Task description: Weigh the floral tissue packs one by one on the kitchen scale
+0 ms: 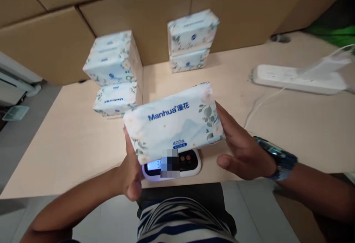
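Observation:
A pack of tissues (pixel 174 125) with blue "Manhua" lettering and printed flowers is held between my two hands, slightly tilted. My left hand (pixel 131 173) presses against its left side, thumb pointing down and away from the wrapper. At the opposite end, the fingers of my right hand (pixel 244 149) reach along the pack's side, partly hidden behind it, with the thumb apart. Under the pack's near edge shows a white digital scale (pixel 191 167) with a lit display. Whether the pack touches the scale cannot be seen.
Stacked tissue packs (pixel 111 69) stand at the back left, and two more packs (pixel 191 43) are stacked further right. Cardboard boxes (pixel 155 17) wall off the back of the table (pixel 63 132). A white power strip (pixel 296 78) with a cable lies to the right.

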`<action>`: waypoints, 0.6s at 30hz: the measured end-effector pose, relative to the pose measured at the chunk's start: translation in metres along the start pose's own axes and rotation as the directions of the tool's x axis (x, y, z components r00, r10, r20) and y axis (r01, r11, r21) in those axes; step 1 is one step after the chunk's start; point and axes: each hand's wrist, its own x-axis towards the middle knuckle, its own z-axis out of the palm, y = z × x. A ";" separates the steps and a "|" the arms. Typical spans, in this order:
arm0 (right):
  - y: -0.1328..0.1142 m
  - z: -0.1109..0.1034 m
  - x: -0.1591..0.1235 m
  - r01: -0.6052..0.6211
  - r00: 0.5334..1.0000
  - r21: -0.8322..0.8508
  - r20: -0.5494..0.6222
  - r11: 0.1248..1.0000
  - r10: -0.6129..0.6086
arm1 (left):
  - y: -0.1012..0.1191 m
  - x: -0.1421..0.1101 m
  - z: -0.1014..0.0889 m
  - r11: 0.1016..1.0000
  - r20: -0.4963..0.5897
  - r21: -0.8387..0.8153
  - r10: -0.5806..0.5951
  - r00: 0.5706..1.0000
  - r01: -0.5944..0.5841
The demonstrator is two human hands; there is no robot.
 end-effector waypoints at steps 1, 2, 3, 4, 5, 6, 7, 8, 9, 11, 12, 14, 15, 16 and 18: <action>0.003 0.001 0.000 0.059 0.995 -0.023 -0.074 0.998 -0.061 | 0.004 0.006 0.001 0.995 0.012 0.068 0.073 0.997 -0.073; 0.005 0.001 0.001 0.109 0.981 -0.057 -0.158 0.992 -0.117 | 0.011 0.015 0.003 0.984 0.019 0.119 0.130 0.991 -0.132; 0.009 0.001 0.003 0.141 0.956 -0.093 -0.248 0.986 -0.160 | 0.020 0.026 0.007 0.975 0.025 0.148 0.163 0.986 -0.165; 0.012 -0.001 0.006 0.151 0.922 -0.125 -0.341 0.981 -0.185 | 0.030 0.040 0.012 0.973 0.036 0.153 0.167 0.985 -0.171; 0.016 -0.004 0.010 0.136 0.883 -0.146 -0.432 0.980 -0.186 | 0.041 0.056 0.018 0.977 0.051 0.144 0.155 0.987 -0.161; 0.021 -0.009 0.014 0.102 0.842 -0.151 -0.513 0.983 -0.166 | 0.050 0.074 0.025 0.982 0.069 0.129 0.130 0.989 -0.138; 0.026 -0.015 0.019 0.062 0.799 -0.149 -0.585 0.987 -0.139 | 0.058 0.093 0.031 0.987 0.092 0.116 0.099 0.991 -0.110; 0.033 -0.024 0.024 0.022 0.758 -0.146 -0.643 0.989 -0.112 | 0.063 0.113 0.038 0.991 0.109 0.101 0.073 0.991 -0.084; 0.041 -0.033 0.029 -0.017 0.722 -0.147 -0.686 0.989 -0.089 | 0.065 0.133 0.044 0.995 0.131 0.086 0.032 0.991 -0.043; 0.060 -0.053 0.037 -0.091 0.675 -0.152 -0.736 0.984 -0.051 | 0.062 0.165 0.052 0.998 0.138 0.033 -0.065 0.988 0.061; 0.070 -0.063 0.039 -0.148 0.682 -0.162 -0.731 0.976 -0.019 | 0.057 0.177 0.055 0.993 0.127 0.010 -0.122 0.984 0.121; 0.089 -0.076 0.041 -0.293 0.757 -0.226 -0.649 0.929 0.081 | 0.046 0.190 0.057 0.968 0.097 -0.019 -0.246 0.964 0.249; 0.095 -0.080 0.041 -0.348 0.799 -0.270 -0.587 0.898 0.133 | 0.040 0.193 0.056 0.950 0.078 -0.018 -0.310 0.948 0.312; 0.100 -0.081 0.040 -0.381 0.835 -0.316 -0.521 0.869 0.177 | 0.034 0.193 0.056 0.930 0.062 -0.007 -0.367 0.928 0.368; 0.103 -0.076 0.039 -0.389 0.883 -0.385 -0.415 0.837 0.219 | 0.026 0.190 0.053 0.898 0.036 0.018 -0.441 0.897 0.441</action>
